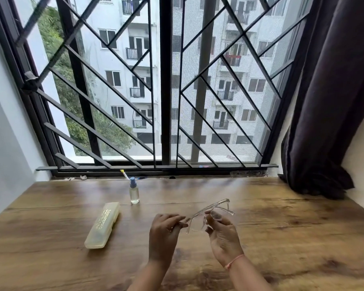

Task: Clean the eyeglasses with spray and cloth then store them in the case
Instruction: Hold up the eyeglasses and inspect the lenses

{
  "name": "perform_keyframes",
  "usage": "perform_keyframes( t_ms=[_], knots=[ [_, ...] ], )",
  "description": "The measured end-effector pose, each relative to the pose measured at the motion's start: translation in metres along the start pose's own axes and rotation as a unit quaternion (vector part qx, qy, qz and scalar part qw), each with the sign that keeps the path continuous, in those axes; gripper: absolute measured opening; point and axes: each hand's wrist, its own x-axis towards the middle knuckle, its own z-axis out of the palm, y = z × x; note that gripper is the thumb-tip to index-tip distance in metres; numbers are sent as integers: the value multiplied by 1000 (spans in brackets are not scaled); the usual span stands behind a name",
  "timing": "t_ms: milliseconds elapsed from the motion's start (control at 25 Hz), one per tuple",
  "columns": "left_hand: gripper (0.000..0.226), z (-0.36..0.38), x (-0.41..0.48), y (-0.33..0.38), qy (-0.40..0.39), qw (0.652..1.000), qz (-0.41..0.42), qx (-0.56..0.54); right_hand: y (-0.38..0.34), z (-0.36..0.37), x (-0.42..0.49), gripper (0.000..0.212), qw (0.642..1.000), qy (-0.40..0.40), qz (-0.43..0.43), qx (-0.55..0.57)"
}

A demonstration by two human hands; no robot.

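The person sits at a brown wood-grain table (282,227) set against a window with a black diagonal metal grille (166,80). Both hands are raised just above the tabletop with a pair of clear plastic-framed eyeglasses (215,206) held between them. The left hand (166,229) pinches the near end of the frame with its fingertips. The right hand (223,238) has its fingers curled about the frame by one lens, and a thin pink thread bracelet (234,260) circles its wrist. The glasses tilt up and away to the right, clear of the wood.

Left of the hands, a long pale-yellow translucent plastic case (103,224) lies closed and flat on the table, set at a slant. Just beyond its far end, a small clear spray bottle with a blue nozzle (134,192) stands upright, apart from the case. A dark heavy curtain (324,101) hangs at the right, its hem bunched on the table's far corner.
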Motion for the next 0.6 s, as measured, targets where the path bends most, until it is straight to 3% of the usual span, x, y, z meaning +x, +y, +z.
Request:
perform_keyframes(
  t_ms=[80, 160, 360, 600],
  knots=[
    [23, 1, 2, 2, -1, 1000, 19, 11, 5, -3, 2, 49, 997, -16, 44, 61],
    [22, 2, 4, 4, -1, 1000, 28, 9, 8, -5, 4, 56, 994, -23, 57, 87],
    [16, 1, 8, 9, -8, 998, 58, 13, 8, -4, 5, 55, 989, -27, 72, 128],
    [13, 1, 6, 5, -2, 998, 62, 25, 7, 1, 0, 44, 992, 3, 77, 97]
  ],
)
